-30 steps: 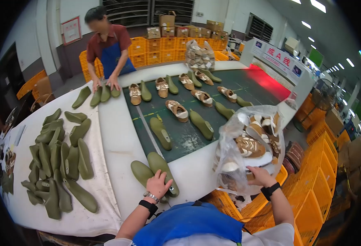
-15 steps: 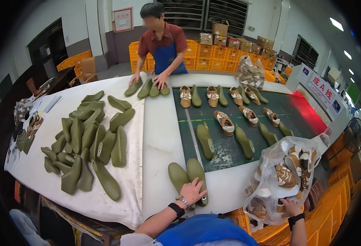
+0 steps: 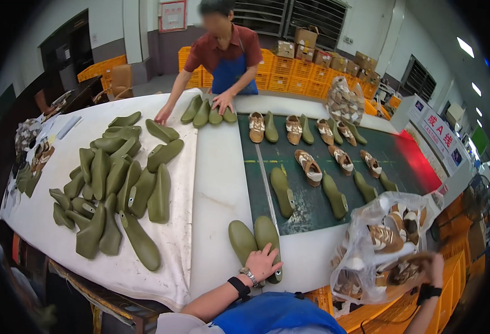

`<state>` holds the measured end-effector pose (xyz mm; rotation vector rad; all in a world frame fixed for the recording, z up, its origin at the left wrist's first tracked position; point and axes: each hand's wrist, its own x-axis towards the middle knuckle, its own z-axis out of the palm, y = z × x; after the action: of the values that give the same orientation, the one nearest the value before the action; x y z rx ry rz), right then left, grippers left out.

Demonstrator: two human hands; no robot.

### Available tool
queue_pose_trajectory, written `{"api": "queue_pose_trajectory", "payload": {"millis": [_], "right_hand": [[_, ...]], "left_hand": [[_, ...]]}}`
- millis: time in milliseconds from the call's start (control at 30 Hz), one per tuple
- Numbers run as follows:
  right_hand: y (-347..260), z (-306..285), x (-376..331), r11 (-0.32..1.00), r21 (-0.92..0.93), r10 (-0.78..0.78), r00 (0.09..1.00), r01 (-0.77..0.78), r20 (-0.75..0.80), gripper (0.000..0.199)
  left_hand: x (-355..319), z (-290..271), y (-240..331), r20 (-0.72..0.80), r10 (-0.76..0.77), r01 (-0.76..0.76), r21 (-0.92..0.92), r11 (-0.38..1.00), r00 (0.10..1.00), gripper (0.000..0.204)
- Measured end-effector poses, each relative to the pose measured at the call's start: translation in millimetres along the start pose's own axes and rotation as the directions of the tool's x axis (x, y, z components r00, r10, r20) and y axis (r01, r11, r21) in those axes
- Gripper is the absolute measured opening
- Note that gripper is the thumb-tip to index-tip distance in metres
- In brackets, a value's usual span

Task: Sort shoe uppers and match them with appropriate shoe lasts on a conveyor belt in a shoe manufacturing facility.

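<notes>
At bottom centre the left hand (image 3: 263, 264) rests, fingers spread, on green lasts (image 3: 241, 239); at lower right the right hand (image 3: 435, 271), blurred from here, seems to grip a brown shoe (image 3: 409, 269) by a clear bag (image 3: 362, 224).

Bright ceiling lights (image 3: 465, 48), blackened corners

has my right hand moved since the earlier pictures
Yes: your right hand has moved to the right, judged against the white tabletop, and a motion-blurred brown shoe is now at its fingers.
</notes>
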<state>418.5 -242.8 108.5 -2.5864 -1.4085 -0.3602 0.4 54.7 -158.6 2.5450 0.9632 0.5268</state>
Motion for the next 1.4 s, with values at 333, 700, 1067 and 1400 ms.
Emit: {"api": "queue_pose_trajectory", "payload": {"millis": [333, 700, 1067, 1400], "right_hand": [[-141, -85, 135, 0.612, 0.774, 0.096, 0.956, 0.163, -0.277, 0.034], [-336, 118, 249, 0.014, 0.945, -0.434, 0.85, -0.327, 0.3, 0.044], [-399, 123, 164, 0.481, 0.59, -0.515, 0.754, 0.648, -0.408, 0.048], [-398, 115, 172, 0.292, 0.767, -0.409, 0.799, 0.572, -0.44, 0.028]], "left_hand": [[42, -65, 1, -0.002, 0.046, -0.044, -0.307, 0.951, 0.999, 0.06], [106, -148, 24, 0.248, 0.307, 0.382, -0.753, -0.536, 0.919, 0.085], [110, -132, 4, 0.249, -0.138, 0.161, -0.875, -0.457, 0.959, 0.056], [109, -114, -3, 0.249, -0.131, 0.098, -0.733, -0.673, 0.96, 0.08]]}}
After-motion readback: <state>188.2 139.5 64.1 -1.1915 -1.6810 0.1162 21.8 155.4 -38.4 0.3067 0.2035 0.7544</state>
